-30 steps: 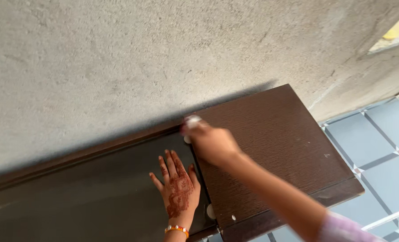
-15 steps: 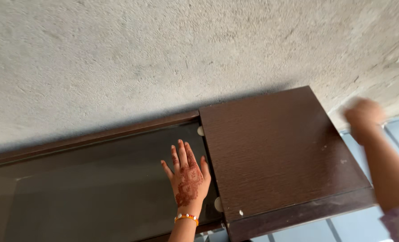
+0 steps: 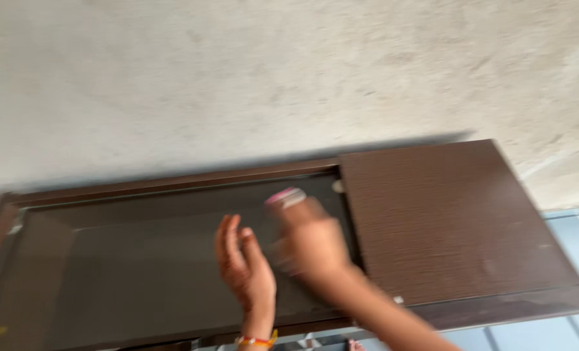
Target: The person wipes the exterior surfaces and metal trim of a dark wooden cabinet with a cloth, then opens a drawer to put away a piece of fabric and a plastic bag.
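A dark brown cabinet stands against a rough grey wall, with a dark glass top panel (image 3: pixel 127 260) on its left part and a wooden top (image 3: pixel 452 221) on its right. My left hand (image 3: pixel 244 270) is lifted edge-on over the glass, fingers apart, a beaded bracelet at the wrist. My right hand (image 3: pixel 309 244) is blurred over the glass near the seam. It grips a small pink and white object (image 3: pixel 286 197) whose kind I cannot tell.
The grey plaster wall (image 3: pixel 237 84) rises right behind the cabinet. Blue-grey floor tiles (image 3: pixel 578 240) show at the right, beyond the wooden top's edge. A small white round pad (image 3: pixel 337 186) sits at the glass panel's far right corner.
My right hand swung back from the far right to the glass, holding the pink and white object. My left hand lifted off the glass and turned on edge. The view shifted left.
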